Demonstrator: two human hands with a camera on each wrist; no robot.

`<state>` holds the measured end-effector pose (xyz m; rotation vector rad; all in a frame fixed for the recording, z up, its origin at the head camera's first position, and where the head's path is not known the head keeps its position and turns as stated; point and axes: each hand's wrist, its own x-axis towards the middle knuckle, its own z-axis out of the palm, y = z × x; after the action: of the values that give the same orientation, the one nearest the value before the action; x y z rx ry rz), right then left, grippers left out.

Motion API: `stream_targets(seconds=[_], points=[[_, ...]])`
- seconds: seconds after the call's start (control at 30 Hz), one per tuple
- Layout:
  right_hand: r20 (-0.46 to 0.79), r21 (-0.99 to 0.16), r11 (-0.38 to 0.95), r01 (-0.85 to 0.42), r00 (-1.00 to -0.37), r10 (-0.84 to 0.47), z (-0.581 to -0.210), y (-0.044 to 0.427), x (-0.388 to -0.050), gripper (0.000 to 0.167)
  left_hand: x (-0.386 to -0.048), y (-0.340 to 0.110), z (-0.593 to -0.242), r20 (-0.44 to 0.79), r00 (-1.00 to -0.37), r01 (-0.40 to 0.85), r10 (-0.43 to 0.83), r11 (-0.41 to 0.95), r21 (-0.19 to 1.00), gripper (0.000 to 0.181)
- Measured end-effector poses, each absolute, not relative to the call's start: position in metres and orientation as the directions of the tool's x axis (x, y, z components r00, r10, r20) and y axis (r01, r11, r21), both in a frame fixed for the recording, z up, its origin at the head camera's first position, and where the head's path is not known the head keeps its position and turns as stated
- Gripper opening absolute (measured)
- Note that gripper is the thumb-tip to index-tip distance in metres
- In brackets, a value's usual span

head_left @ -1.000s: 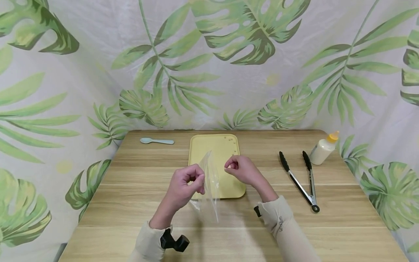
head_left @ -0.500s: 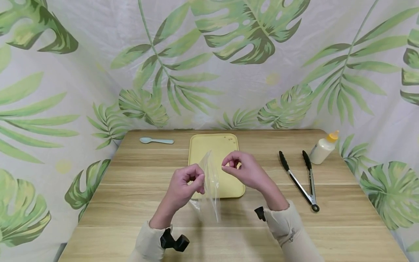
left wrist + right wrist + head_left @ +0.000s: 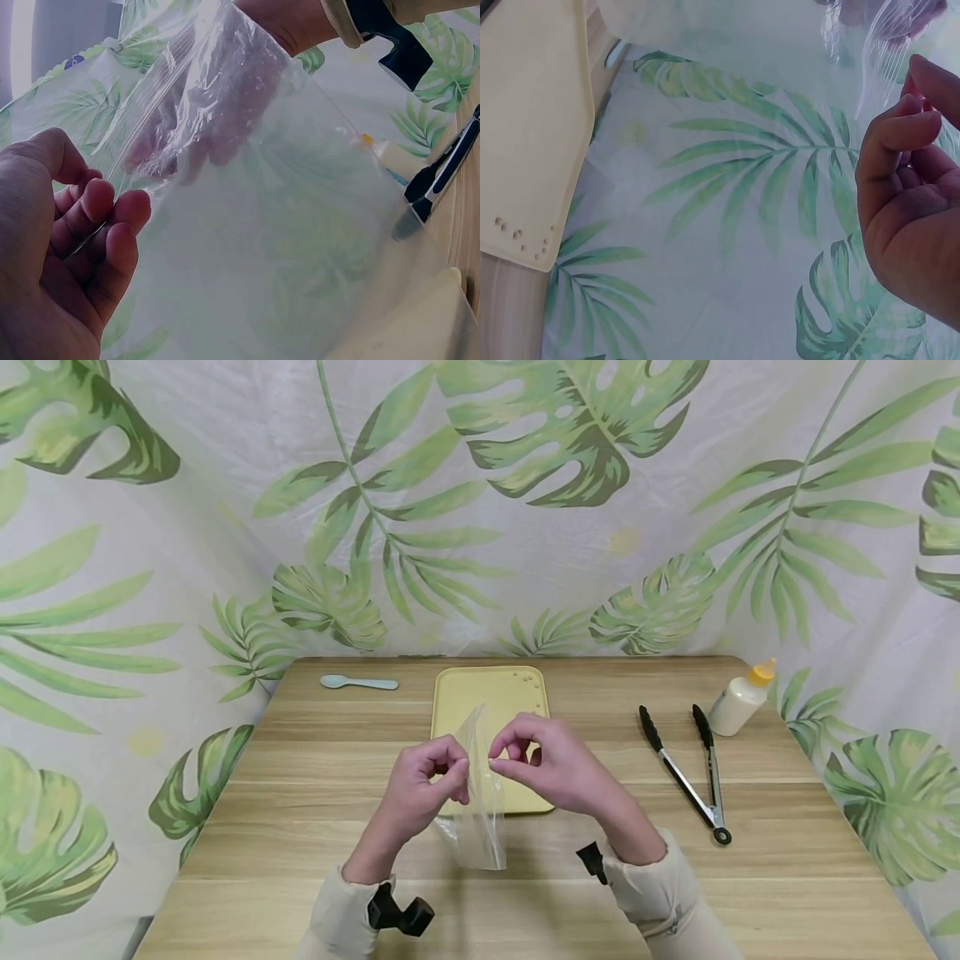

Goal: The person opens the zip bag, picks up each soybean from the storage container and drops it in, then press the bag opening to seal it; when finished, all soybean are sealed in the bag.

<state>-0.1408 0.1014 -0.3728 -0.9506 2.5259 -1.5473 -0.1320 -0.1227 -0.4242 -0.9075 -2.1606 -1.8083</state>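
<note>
Evidently one side is secured, your left hand (image 3: 426, 783) pinching the clear bag (image 3: 477, 842) above the table (image 3: 262, 827), while your right hand (image 3: 561, 770) curls its fingers by the other side, its hold unclear, and the bag seems not yet parted.

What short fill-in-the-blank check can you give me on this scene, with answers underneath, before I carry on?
1. The left hand grips a clear plastic ____.
2. In the head view, the spoon lies to the ____ of the yellow board.
3. On the table, between the yellow board and the bottle, lies a pair of ____.

Missing words: bag; left; tongs.
</note>
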Motion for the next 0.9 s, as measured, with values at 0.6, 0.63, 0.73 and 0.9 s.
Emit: stream_targets(seconds=[0.6, 0.63, 0.73, 0.9], points=[[0.276, -0.753, 0.387, -0.532, -0.789, -0.548, -0.373, 0.089, -0.141, 0.007, -0.13, -0.122, -0.421, 0.511, -0.794, 0.562, 0.33, 0.078, 0.823, 0.021], [0.278, -0.752, 0.385, -0.535, -0.787, -0.551, -0.373, 0.089, -0.141, 0.007, -0.13, -0.122, -0.421, 0.513, -0.792, 0.564, 0.33, 0.076, 0.822, 0.021], [0.276, -0.754, 0.379, -0.537, -0.782, -0.558, -0.373, 0.087, -0.14, 0.006, -0.13, -0.121, -0.421, 0.511, -0.793, 0.562, 0.332, 0.075, 0.824, 0.02], [0.273, -0.753, 0.378, -0.538, -0.779, -0.564, -0.375, 0.086, -0.141, 0.006, -0.131, -0.121, -0.421, 0.504, -0.797, 0.557, 0.333, 0.082, 0.827, 0.021]])
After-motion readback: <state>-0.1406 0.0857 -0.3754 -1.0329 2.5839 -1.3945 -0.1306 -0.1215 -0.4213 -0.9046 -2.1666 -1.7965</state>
